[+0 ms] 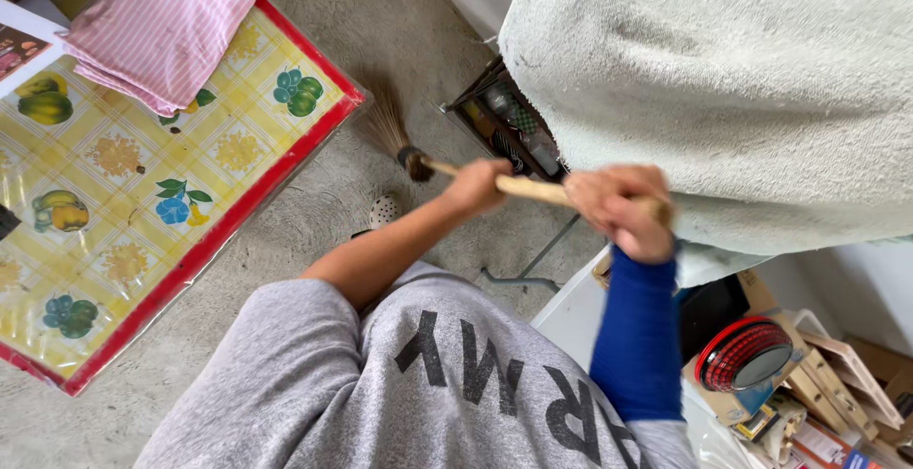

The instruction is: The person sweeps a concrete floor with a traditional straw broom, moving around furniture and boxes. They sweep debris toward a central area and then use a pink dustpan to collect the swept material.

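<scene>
while left hand (475, 186) and right hand (623, 207) keep a closed grip on the broom (419, 161), bristles meet the floor (380, 12). short, low strokes look best.

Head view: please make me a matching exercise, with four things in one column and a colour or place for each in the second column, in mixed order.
Things:
1. broom handle
2. folded cloth
3. towel
4. sleeve

Descriptions:
A. blue, on the right arm
B. pale, fluffy, at the upper right
C. pink-striped, lying on the fruit-print tablecloth
D. wooden, gripped by the left hand and the right hand

Pairs: 1-D, 2-C, 3-B, 4-A
</scene>
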